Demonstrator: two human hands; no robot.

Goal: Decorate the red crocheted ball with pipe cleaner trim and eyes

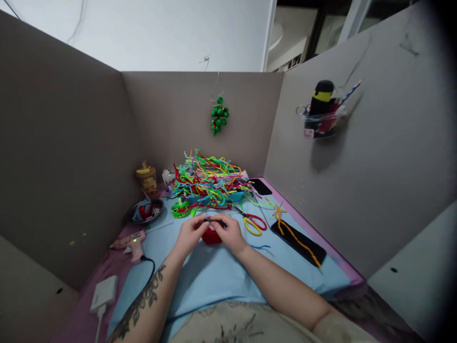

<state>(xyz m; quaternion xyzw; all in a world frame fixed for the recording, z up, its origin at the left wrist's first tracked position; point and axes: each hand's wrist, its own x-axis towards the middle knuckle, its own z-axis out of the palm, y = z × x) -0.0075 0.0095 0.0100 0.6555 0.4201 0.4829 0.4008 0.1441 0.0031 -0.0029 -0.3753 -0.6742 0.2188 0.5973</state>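
My left hand (pixel 190 234) and my right hand (pixel 230 234) meet over the light blue mat (pixel 214 274). Together they pinch a short blue pipe cleaner (pixel 210 219) between the fingertips. Just below and between the hands sits a small red round object (pixel 211 236), partly hidden by my fingers. A large pile of coloured pipe cleaners (pixel 209 180) lies right behind the hands. A green pipe-cleaner figure (pixel 181 209) lies at the pile's near left edge.
Scissors with red and yellow handles (pixel 254 222) lie right of my hands. An orange pipe cleaner crosses a black tray (pixel 298 240). A pink glue gun (pixel 130 242), a white adapter (pixel 104 293), a dark dish (pixel 144 211) and a jar (pixel 146 177) stand left. A black phone (pixel 260 186) lies at the back. Grey partition walls enclose the desk.
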